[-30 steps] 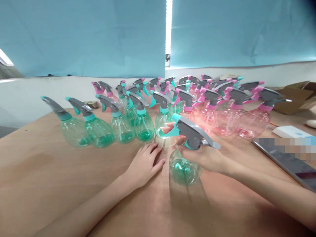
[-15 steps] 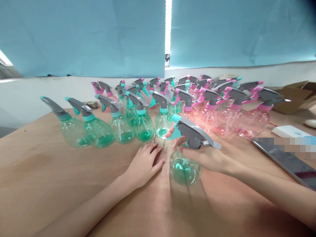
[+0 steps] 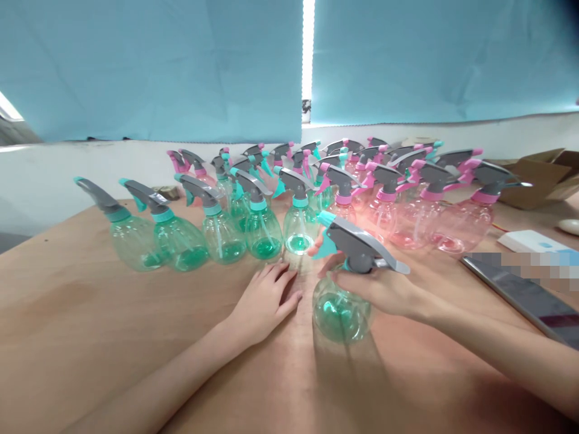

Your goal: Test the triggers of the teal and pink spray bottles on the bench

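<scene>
My right hand (image 3: 384,289) is wrapped around the neck of a green spray bottle (image 3: 341,316) with a grey head and turquoise nozzle and trigger. The bottle is upright, its nozzle facing left and away from me; part of its neck is hidden by the fingers. My left hand (image 3: 265,301) lies flat on the wooden table (image 3: 217,386), fingers apart, holding nothing. Just beyond it stand green spray bottles in a row, among them one bottle (image 3: 265,235) straight past its fingertips and another (image 3: 299,229) to the right of that.
Pink spray bottles (image 3: 418,223) continue the row to the right, with more pink and green ones behind. At the right are a dark phone-like device (image 3: 520,301), a white box (image 3: 527,240) and an open cardboard box (image 3: 538,181). Blue sheets (image 3: 158,66) cover the wall behind.
The spray bottle in my right hand has shifted very slightly right and down. My left hand and the standing bottles have stayed in place.
</scene>
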Demonstrator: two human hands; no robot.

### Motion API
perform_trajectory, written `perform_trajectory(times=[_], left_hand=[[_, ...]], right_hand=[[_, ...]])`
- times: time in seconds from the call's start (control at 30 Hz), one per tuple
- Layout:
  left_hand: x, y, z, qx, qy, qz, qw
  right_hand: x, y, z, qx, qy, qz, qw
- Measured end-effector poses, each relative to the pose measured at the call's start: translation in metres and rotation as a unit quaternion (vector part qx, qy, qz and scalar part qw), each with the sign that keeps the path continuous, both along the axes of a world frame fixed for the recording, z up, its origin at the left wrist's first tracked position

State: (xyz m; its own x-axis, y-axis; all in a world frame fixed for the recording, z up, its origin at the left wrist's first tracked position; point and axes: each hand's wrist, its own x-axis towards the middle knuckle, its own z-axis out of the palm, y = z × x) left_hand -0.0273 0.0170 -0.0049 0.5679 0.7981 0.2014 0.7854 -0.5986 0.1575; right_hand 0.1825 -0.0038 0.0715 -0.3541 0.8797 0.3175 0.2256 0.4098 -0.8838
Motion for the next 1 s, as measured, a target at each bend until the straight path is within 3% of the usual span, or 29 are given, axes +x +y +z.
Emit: perform_trajectory(times=[0.2, 0.43, 1.0], left_hand=[[-0.0005, 0.0, -0.002, 0.005, -0.005, -0.001, 1.0], [0.0006, 0.0001, -0.0017, 0.007, -0.003, 0.0, 1.0], [-0.0001, 0.0002, -0.0023, 0.004, -0.01, 0.002, 1.0]], right_hand=[[-0.0009, 0.0025, -0.0091, 0.027, 0.008, -0.032, 0.999], [-0.0031, 0.0034, -0.0046, 0.082, 0.026, -0.004, 0.996], [-0.0037, 0.0021, -0.0062, 0.068, 0.007, -0.028, 0.997]])
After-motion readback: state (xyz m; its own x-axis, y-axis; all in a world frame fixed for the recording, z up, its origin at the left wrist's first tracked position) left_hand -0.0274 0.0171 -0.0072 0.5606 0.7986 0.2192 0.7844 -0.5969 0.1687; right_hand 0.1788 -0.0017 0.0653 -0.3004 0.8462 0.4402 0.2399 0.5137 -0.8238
